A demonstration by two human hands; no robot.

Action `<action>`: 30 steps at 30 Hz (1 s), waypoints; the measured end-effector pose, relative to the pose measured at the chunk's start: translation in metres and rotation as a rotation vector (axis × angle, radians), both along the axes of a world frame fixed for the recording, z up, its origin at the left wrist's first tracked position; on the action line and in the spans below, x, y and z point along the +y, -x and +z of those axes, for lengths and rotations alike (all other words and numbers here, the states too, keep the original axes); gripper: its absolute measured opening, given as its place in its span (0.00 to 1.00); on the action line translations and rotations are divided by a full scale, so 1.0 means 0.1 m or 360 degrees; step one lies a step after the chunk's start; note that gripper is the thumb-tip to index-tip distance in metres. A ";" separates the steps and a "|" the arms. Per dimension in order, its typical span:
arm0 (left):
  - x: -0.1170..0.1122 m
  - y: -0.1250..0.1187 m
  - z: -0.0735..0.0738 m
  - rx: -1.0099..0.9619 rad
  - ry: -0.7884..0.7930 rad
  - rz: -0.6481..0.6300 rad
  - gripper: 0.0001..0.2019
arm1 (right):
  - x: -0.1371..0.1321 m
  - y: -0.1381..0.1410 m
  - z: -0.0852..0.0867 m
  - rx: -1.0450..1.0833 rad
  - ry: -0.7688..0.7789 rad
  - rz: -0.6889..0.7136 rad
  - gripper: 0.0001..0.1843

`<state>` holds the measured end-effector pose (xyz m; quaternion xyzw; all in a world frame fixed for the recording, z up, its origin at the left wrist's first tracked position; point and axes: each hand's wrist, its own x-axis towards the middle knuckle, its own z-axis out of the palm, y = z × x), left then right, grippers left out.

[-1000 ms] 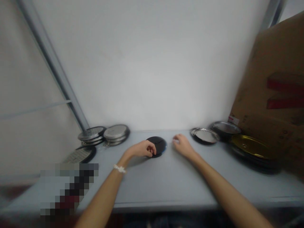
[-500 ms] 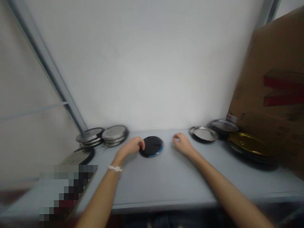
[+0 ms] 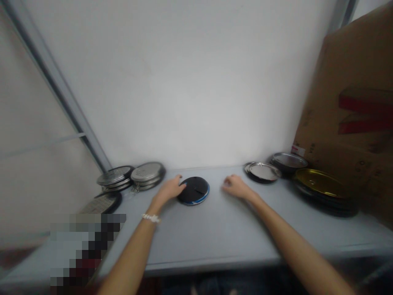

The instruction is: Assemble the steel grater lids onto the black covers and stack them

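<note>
Near the middle of the pale table [image 3: 215,241], a dark round lid [image 3: 193,190] with a blue edge lies flat, and it is the thing the hands are working around. The left hand [image 3: 170,189] has shifted since a moment ago: it no longer sits over the lid but has drawn back to its left edge. Its fingers [image 3: 181,182] are curled against the rim, though whether they have any real hold can't be told from here. The right hand [image 3: 236,187] lies empty on the table, fingers loose and well apart from the lid. A white beaded bracelet [image 3: 151,218] circles the left wrist. Farther left stand two stacks of metal lids [image 3: 147,172] and a mesh-topped lid [image 3: 102,203]; farther right, a steel lid [image 3: 263,172], a dark pan [image 3: 288,160] and a gold-coloured lid [image 3: 321,183] — all beside a big cardboard box [image 3: 346,110].
</note>
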<state>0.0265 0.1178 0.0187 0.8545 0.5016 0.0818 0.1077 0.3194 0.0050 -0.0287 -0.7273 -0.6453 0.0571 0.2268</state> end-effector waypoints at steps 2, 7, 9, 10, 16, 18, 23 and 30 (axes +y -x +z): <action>0.02 -0.03 -0.04 -0.0042 0.0046 -0.0093 0.28 | 0.00 0.04 -0.01 -0.0018 0.0045 0.0006 0.20; 0.02 -0.13 -0.16 -0.0314 0.0202 -0.0336 0.33 | 0.01 0.11 0.02 -0.0062 0.0137 0.0002 0.17; 0.00 -0.19 -0.23 -0.0433 0.0177 -0.0356 0.34 | 0.01 0.11 0.04 -0.0085 0.0176 -0.0008 0.16; -0.01 -0.23 -0.26 -0.0451 0.0092 -0.0335 0.33 | 0.01 0.12 0.05 -0.0099 0.0197 -0.0016 0.16; -0.02 -0.34 -0.35 -0.0475 -0.0523 -0.0266 0.31 | -0.04 0.17 0.14 -0.0209 0.0358 -0.0056 0.15; -0.01 -0.35 -0.34 -0.0517 -0.0582 -0.0265 0.30 | -0.07 0.20 0.18 -0.0248 0.0415 -0.0055 0.16; -0.03 -0.34 -0.26 -0.0644 -0.0654 -0.0214 0.27 | -0.10 0.26 0.27 -0.0246 0.0528 -0.0011 0.18; -0.20 -0.38 -0.04 -0.0758 -0.0604 -0.0140 0.20 | -0.11 0.24 0.32 0.0132 0.0421 0.0054 0.09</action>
